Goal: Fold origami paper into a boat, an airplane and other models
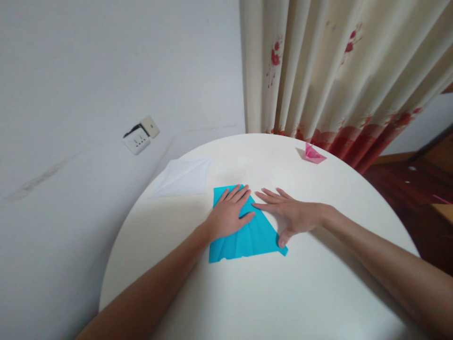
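Note:
A creased sheet of blue paper (247, 241) lies on the white round table, its right side running along a slanted, folded-looking edge. My left hand (231, 212) rests flat on the upper left part of the sheet, fingers stretched out and covering some of it. Beside the slanted edge is my right hand (288, 210), open with its fingers spread. Its thumb touches the lower right corner of the paper, and a fingertip reaches the slanted edge. Neither hand grips anything.
White paper (184, 175) lies at the table's back left. A pink folded paper boat (313, 155) stands near the back right rim of the table (226, 302). Behind are a wall with a socket (136, 140) and a curtain (318, 71) with red flowers.

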`<state>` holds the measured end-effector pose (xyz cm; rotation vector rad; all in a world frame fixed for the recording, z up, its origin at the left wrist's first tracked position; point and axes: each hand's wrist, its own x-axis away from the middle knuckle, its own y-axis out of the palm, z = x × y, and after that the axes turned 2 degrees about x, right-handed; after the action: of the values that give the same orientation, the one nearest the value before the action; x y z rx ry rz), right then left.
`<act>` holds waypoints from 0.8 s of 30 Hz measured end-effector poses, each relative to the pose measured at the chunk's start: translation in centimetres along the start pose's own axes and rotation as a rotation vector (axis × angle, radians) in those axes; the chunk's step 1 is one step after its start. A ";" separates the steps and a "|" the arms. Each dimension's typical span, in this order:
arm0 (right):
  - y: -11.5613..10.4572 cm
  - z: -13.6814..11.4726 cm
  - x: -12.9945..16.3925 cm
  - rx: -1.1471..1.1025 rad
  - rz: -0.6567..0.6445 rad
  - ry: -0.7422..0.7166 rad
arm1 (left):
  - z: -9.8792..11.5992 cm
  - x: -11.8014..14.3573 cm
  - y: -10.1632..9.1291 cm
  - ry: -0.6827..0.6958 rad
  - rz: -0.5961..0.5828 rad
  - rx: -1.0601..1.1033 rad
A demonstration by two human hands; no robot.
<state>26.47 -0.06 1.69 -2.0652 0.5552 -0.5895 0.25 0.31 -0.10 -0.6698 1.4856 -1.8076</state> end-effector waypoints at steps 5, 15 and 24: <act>1.0 -0.6 -0.6 0.045 0.139 0.039 | -0.1 0.0 -0.2 0.010 -0.009 0.017; 0.8 -0.8 -1.0 0.084 0.123 0.042 | -0.2 0.0 0.1 0.001 0.001 -0.011; 0.2 -0.5 -0.1 0.044 0.064 -0.020 | 0.2 -0.1 0.9 -0.217 0.097 -0.112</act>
<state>26.08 -0.38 1.74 -2.0020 0.5891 -0.5391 0.65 0.14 -0.90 -0.8078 1.4551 -1.5358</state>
